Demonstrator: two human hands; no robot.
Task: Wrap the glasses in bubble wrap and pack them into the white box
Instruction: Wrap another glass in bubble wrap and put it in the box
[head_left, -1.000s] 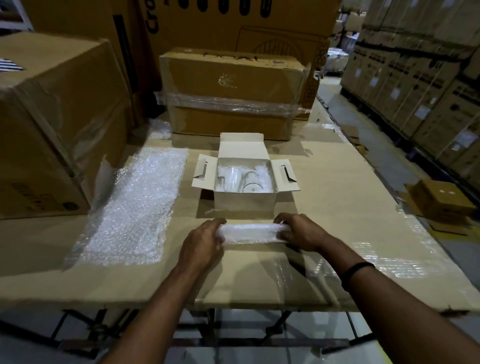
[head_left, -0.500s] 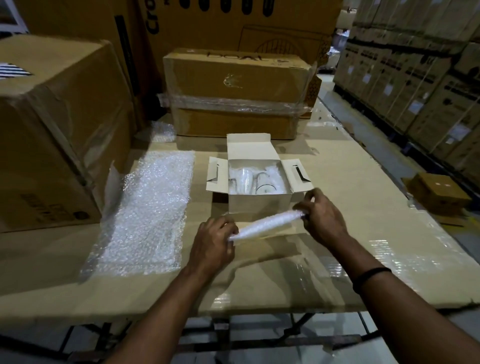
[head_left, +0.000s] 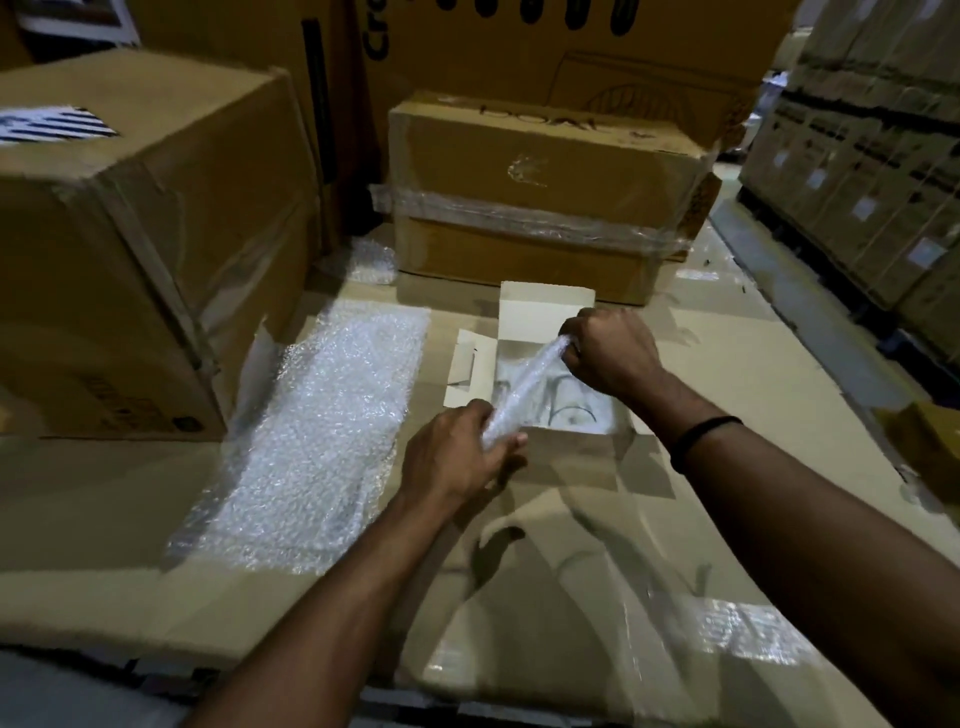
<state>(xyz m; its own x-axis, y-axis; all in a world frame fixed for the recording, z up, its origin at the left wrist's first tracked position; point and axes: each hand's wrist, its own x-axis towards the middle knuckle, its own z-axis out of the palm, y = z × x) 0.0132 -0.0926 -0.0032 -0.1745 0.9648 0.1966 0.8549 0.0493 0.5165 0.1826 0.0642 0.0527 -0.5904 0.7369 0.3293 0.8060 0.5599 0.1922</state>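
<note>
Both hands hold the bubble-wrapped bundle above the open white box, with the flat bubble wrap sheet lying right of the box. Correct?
Not quite: the head view shows the flat bubble wrap sheet left of the white box; the left hand and right hand do hold the bundle above it.

**A warehouse packing spot**

You stand at a cardboard-topped table (head_left: 779, 415) with taped cartons (head_left: 540, 171) crowded around it. Rows of stacked boxes (head_left: 857, 171) line the aisle (head_left: 769, 291) on your right. Bubble wrap (head_left: 322, 426) lies spread on the table.
</note>
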